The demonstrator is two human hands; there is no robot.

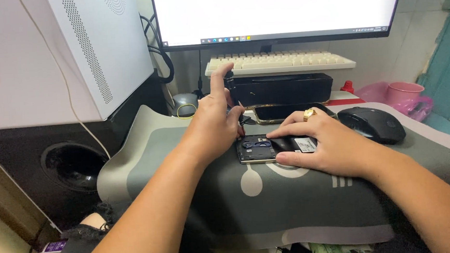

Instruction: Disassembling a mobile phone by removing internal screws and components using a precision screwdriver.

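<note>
While a wide monitor [280, 8] glows white across the back, a white computer case [59, 53] stands at the left above a dark speaker [71, 164]. Below the monitor, a cream keyboard [278, 62] rests on a long black box [282, 89]. A grey desk mat [198, 206] covers the work surface, with a black mouse [373, 124] on its right part and a pink cup [404, 93] beyond it. Near the mat's middle lies an opened phone [257, 149], back cover off, its inner parts showing. A second phone [281, 111] lies just behind it. The right hand [322, 144], wearing a gold ring [308, 114], lies flat on the opened phone, fingers spread and pressing it down. The left hand [214, 124] grips a black screwdriver [232, 92] upright, index finger on its top, tip at the opened phone's upper edge.
</note>
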